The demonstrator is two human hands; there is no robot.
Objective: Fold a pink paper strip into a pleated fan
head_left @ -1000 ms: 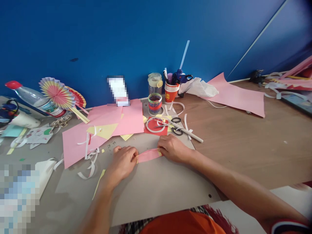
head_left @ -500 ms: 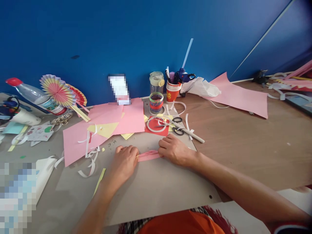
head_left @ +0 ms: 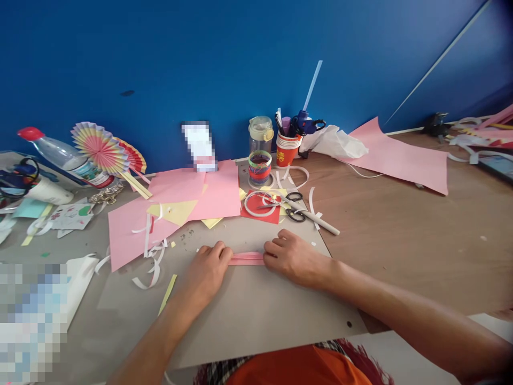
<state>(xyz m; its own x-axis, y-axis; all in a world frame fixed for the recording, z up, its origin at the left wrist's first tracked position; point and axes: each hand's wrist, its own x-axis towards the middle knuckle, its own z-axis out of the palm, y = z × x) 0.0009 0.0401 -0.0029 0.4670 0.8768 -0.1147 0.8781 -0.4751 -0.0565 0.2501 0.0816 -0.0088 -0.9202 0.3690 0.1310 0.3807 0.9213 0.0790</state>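
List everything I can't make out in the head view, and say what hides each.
All in the head view:
Both ends of the folded pink paper: covered by the left hand and right hand.
The display of the propped screen: pixelated.
The item at lower left: pixelated, cut off by the left edge.
The dark device at far right: cut off by the right edge.
Lettering on the red cup: too small.

Pink folded strip point(head_left: 247, 259): both ends hidden in left hand point(head_left: 212, 263) and right hand point(head_left: 286, 256). Phone-like screen point(head_left: 199, 146), beyond the grip: pixelated, contents unreadable. White-edged item point(head_left: 44, 315), left of the grip: pixelated, cut by left edge. Bottle label point(head_left: 93, 171), far left beyond the grip: print too small. Dark flat device point(head_left: 497, 167), far right beyond the grip: cut by right edge.
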